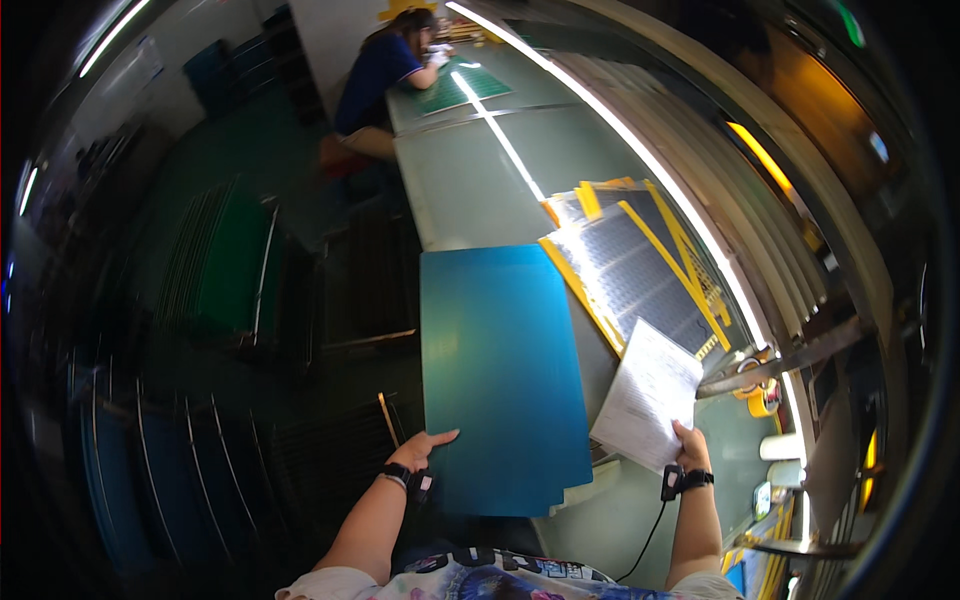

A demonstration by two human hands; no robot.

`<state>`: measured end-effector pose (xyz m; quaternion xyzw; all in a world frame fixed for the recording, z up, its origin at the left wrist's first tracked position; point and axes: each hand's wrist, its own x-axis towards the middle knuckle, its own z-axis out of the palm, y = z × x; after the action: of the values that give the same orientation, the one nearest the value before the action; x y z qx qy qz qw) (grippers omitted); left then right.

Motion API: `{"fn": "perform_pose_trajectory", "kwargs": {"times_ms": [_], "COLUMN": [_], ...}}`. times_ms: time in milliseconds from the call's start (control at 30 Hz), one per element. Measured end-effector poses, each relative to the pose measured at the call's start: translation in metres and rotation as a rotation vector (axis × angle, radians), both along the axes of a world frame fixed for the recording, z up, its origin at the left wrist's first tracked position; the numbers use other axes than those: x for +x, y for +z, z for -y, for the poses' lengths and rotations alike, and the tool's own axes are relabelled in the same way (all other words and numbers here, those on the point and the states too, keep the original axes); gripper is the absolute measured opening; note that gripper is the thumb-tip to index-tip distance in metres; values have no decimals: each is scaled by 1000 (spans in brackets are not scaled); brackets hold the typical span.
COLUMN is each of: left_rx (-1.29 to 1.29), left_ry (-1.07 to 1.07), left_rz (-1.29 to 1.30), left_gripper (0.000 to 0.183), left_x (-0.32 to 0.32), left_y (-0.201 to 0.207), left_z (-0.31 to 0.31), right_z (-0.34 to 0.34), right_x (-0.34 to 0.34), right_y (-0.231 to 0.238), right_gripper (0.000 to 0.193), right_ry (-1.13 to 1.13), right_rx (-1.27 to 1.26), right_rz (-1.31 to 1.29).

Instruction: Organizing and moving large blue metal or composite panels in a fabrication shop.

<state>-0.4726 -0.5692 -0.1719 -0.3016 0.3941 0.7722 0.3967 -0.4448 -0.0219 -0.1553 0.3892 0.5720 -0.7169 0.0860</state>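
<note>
A large flat blue panel (500, 370) lies in front of me on the table, its lower right corner stepped. At its left edge is my left hand (424, 450), with the thumb over the top face and the other fingers partly hidden. Off to the right, my right hand (691, 447) pinches the lower right edge of a white printed paper sheet (650, 395), which is tilted and overlaps the table. A dark band with a small box circles each wrist.
Yellow-edged dark, shiny sheets (640, 270) are piled beyond the paper. Tape rolls (764, 400) stand by the right rail. A co-worker (385, 80) leans over a green mat (465, 88) at the table's far end. Racks of green panels (220, 270) and blue panels (150, 470) stand left.
</note>
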Motion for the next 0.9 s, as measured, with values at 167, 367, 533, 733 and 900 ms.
{"fn": "perform_pose_trajectory", "kwargs": {"times_ms": [167,367,533,733,900], "left_rx": [17,-156,-191,-393,-465], "left_ry": [110,142,170,306,502], "left_rz": [-206,-302,-377,-540,-648], "left_gripper": [32,29,33,54,56], "left_x": [4,39,96,163,238], "left_y": [-5,26,55,71,38], "left_z": [-18,-18,-9,12,68], "right_z": [18,108,169,207,270], "right_x": [21,-4,-11,21,22], "right_y": [3,20,-7,-27,-18], "right_gripper": [39,39,40,48,43], "right_ry": [43,340,501,548,694], "right_rx": [-388,-258,-257,-316,-448], "right_rz": [-34,-55,-145,-155,-86]}}
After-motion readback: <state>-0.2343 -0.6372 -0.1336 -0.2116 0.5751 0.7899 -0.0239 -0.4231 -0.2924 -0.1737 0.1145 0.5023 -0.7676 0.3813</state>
